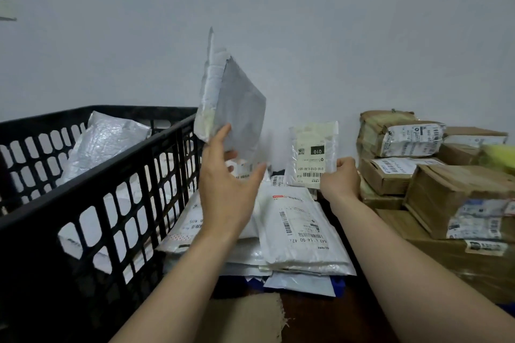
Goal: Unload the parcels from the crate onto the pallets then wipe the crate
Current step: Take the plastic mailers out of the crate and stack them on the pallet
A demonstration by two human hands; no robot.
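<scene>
Left hand (pixel 225 192) fingers pinch a grey mailer (pixel 237 103), right hand (pixel 340 178) grips a labelled pouch (pixel 310 153), both apparently bound for the six-o'clock parcel pile (pixel 301 234).

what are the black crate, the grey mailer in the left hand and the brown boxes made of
Black crate: moulded plastic, matte, judging by its lattice walls. Grey mailer in the left hand: probably plastic film, crinkled along one edge. Brown boxes: cardboard, dull, with paper labels.
</scene>
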